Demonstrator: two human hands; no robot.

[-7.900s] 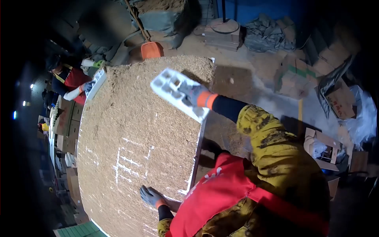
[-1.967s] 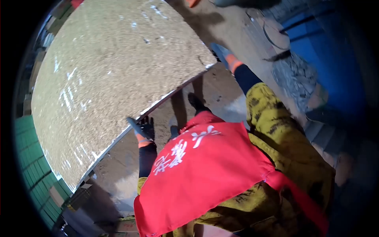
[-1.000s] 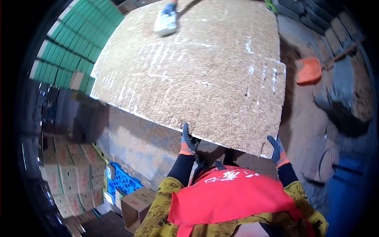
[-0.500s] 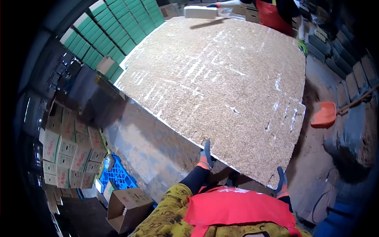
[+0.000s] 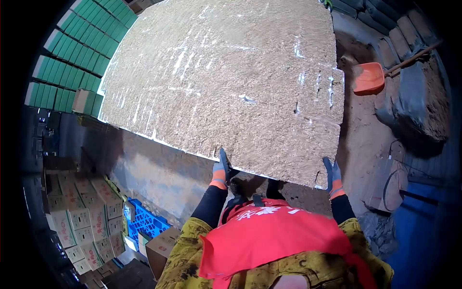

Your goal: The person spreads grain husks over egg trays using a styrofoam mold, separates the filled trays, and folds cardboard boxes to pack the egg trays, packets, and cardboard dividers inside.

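Observation:
A very wide board (image 5: 231,111), covered with a coarse tan-brown layer streaked with white, stretches out in front of me. My left hand (image 5: 220,169), in a grey and orange glove, grips its near edge, thumb on the top surface and the other fingers hidden below. Wearing a matching glove, my right hand (image 5: 333,177) is closed around the near right corner. The underside of the board and what bears it are hidden. At the far right corner, part of another person's green glove (image 5: 327,3) shows by the edge.
Green and white boxes (image 5: 79,58) are stacked at the far left. An orange shovel (image 5: 369,78) lies to the right, beside filled sacks (image 5: 414,91). Left of me stand printed cartons (image 5: 86,212), a blue plastic pallet (image 5: 144,219) and a brown carton (image 5: 161,248).
My view has turned, so the board sits farther left and higher in it. Both hands keep their hold. The other person has mostly left the view; only the green glove shows.

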